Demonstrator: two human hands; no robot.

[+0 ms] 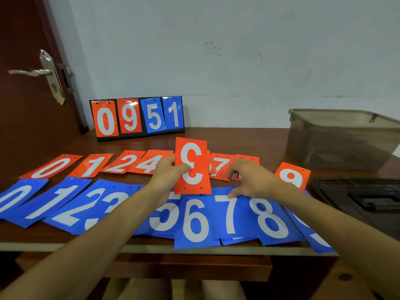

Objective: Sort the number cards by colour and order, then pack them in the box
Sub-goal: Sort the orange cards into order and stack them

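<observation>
- reaching in over the near table edge (65, 245) with both forearms, crossing the blue row (194, 221) laid out 0 up to 9 and overlapping like a fan, probably for reading every digit at a glance
- pinching a red card (192, 167) in the left hand (164, 176), thumb on the face, fingers behind, holding it upright above both rows
- holding it upside down too, holes at the bottom, so reading as a flipped 3 and likely needing a turn before going down
- checking the red row (93, 165) behind: 0, 1, 2, then straight to 4, so guessing at a slot between those two
- hovering the right hand (251, 180) with fingers curled over the red 7 and its neighbour, thumb tip touching the blue 7; not able to tell whether gripping anything or just steadying
- leaving the red 9 (292, 176) lying apart at the right end, maybe saving room
- sitting unused at far right, the smoky box (342, 139), so packing looking like a later step
</observation>
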